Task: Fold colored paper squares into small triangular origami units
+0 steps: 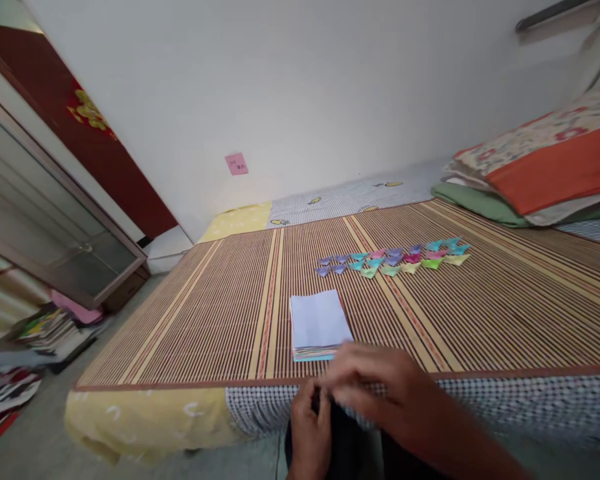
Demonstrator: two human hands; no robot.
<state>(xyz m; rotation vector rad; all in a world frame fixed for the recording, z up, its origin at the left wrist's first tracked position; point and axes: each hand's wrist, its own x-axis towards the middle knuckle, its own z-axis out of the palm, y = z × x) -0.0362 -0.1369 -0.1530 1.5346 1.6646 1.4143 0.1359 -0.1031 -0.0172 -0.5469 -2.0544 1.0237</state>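
Both hands are low in the view, at the front edge of the bed. My left hand [311, 423] has its fingers curled and drawn together; whatever might be between them is too small to make out. Over it from the right reaches my right hand [380, 383], smeared by motion, its fingertips close to the left fingers. Just beyond lies a stack of paper sheets [320, 320] with a pale lilac sheet on top. Farther back, small folded paper boats [391, 270] in several colours stand in two rows.
A striped brown mat [220, 300] covers the bed. Folded bedding [545, 173] is piled at the back right. A pink note [237, 164] is on the white wall. At the left are a glazed cabinet [50, 193] and stacked books [47, 333] near the floor.
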